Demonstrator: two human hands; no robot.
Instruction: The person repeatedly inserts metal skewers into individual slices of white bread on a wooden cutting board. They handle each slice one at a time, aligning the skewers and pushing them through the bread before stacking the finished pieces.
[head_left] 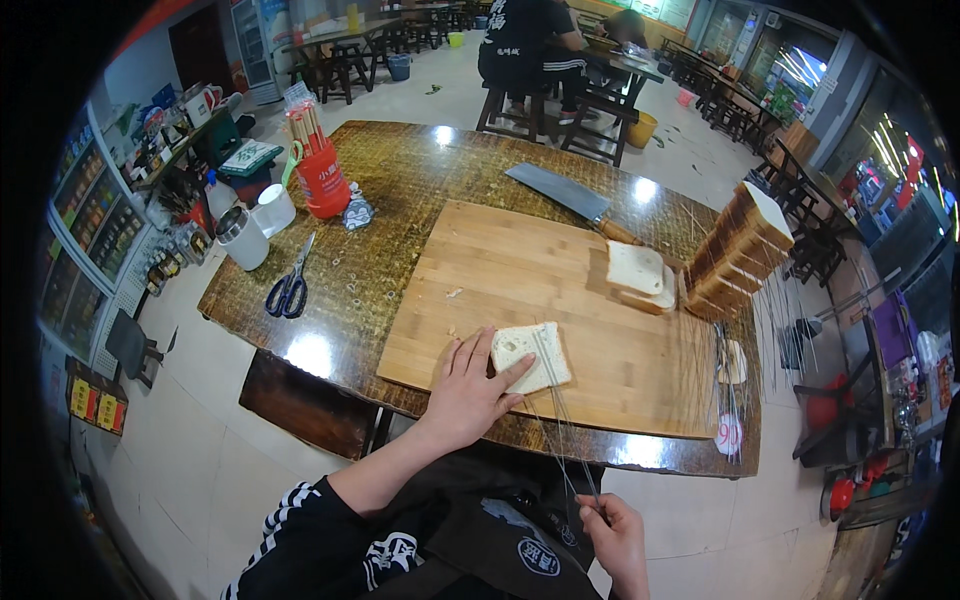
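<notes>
Beyond the brown table (400,160), a dining room stretches back, people seated. Just inside the cutting board's (520,260) near edge lies a bread slice (530,345), steadied by the left hand (467,385), fingers spread. The right hand (615,535), below the table's near edge, pinches metal skewers (562,425); whether they lie on or inside the slice, I can't tell. Skewering seems in hand; next calls for a level push. White characters mark the red canister (320,180).
</notes>
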